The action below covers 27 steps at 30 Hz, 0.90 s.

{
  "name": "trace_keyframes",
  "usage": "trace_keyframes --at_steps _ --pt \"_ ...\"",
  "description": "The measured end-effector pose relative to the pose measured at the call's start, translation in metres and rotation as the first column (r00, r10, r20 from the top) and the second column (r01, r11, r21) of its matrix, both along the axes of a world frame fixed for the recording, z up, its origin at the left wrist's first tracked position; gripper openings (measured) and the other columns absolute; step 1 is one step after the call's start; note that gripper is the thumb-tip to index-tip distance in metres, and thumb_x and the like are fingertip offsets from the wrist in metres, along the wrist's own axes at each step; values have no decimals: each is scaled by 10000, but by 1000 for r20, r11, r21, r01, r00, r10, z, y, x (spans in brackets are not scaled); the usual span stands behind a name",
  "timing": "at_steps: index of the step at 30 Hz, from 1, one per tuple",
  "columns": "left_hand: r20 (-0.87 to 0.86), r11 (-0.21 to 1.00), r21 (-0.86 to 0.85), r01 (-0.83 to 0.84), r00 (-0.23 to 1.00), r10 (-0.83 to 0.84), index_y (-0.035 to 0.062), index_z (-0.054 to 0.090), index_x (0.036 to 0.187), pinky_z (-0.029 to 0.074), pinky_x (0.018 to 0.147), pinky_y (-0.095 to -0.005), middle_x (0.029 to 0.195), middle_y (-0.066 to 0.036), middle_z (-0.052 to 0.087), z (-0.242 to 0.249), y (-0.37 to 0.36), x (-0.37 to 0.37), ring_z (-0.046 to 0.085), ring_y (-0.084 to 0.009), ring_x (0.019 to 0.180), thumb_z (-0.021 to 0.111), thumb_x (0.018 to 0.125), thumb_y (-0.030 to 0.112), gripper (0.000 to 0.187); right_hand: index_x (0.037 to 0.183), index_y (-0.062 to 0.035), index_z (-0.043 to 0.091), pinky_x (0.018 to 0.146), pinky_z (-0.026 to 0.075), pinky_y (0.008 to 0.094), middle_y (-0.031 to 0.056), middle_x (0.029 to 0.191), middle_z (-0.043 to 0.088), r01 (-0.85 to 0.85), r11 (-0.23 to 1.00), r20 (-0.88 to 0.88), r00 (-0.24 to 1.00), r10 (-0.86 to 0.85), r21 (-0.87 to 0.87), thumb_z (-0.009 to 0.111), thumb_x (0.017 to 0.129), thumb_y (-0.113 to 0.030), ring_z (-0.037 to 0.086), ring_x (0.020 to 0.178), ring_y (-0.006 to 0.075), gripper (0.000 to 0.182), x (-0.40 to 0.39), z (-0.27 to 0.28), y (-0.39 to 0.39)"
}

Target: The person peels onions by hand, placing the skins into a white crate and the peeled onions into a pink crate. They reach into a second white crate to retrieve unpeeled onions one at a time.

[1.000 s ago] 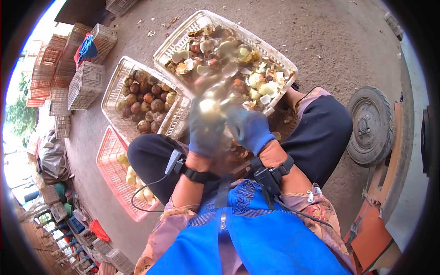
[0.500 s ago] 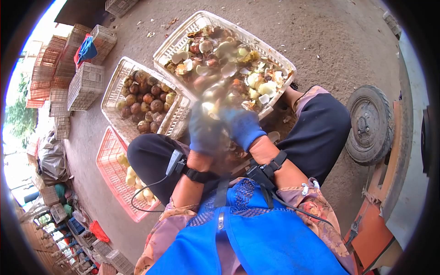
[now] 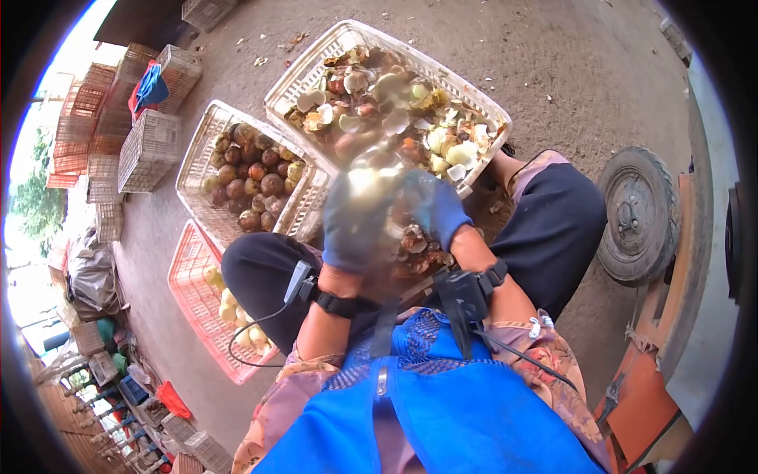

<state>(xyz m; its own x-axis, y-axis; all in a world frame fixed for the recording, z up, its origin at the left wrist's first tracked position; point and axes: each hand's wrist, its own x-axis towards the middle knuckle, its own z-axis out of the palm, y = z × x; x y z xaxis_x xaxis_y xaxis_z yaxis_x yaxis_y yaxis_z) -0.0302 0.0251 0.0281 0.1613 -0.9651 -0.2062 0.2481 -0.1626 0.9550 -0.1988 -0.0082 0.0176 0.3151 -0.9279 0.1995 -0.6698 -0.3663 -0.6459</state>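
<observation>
My left hand point(image 3: 346, 225), in a blue glove, is closed around a pale, peeled-looking round fruit point(image 3: 366, 182) at its fingertips; a blur covers part of it. Close on the right is my gloved right hand point(image 3: 442, 207), its fingers smeared, so whatever they hold cannot be made out. Just beyond both hands stands a white crate point(image 3: 466, 87) full of peel pieces and scraps. Brown-purple round fruit point(image 3: 271, 184) fills a second white crate point(image 3: 192, 175) to the left. Peel scraps point(image 3: 422, 254) lie below my hands, between my legs.
A pink crate point(image 3: 185, 272) with pale peeled fruit point(image 3: 229, 306) sits by my left knee. On the right, a wheel point(image 3: 632, 215) rests near an orange panel point(image 3: 641, 395). Stacked crates point(image 3: 150, 150) stand farther left. Cables run from the devices on my wrists.
My right hand has shifted slightly right and turned, opening a wider gap from the left. The pale fruit shows more clearly above my left hand. The crates stay put.
</observation>
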Motion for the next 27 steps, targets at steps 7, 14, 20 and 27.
trace_keyframes --at_steps 7,14,20,27 --pt "869 853 -350 387 473 142 53 531 1338 518 913 -340 1305 -158 573 -6 3 17 616 -250 1106 701 864 75 504 1039 -96 659 659 548 380 79 856 690 -74 975 628 775 -76 209 655 878 -194 676 765 307 189 14 -3 3" --pt "595 928 -215 306 794 -124 36 510 1339 524 914 -335 1240 -148 586 29 6 -2 620 -227 1064 680 840 50 527 1067 -96 693 704 533 357 122 888 697 -138 990 660 741 122 -28 622 902 -173 660 758 301 195 15 -21 0" --pt "-83 989 18 150 986 -148 26 502 1324 541 898 -326 1152 -111 629 31 9 4 648 -206 992 609 806 27 530 1005 -86 695 719 531 319 110 895 697 -125 966 661 748 -57 226 617 885 -114 663 760 260 146 9 -12 4" --pt "397 951 -110 289 890 -225 10 473 1325 546 914 -340 1128 -104 623 22 16 8 644 -206 988 608 760 5 580 956 -17 671 685 521 328 122 856 682 -255 827 812 470 -347 501 622 893 -151 661 731 166 156 9 8 4"
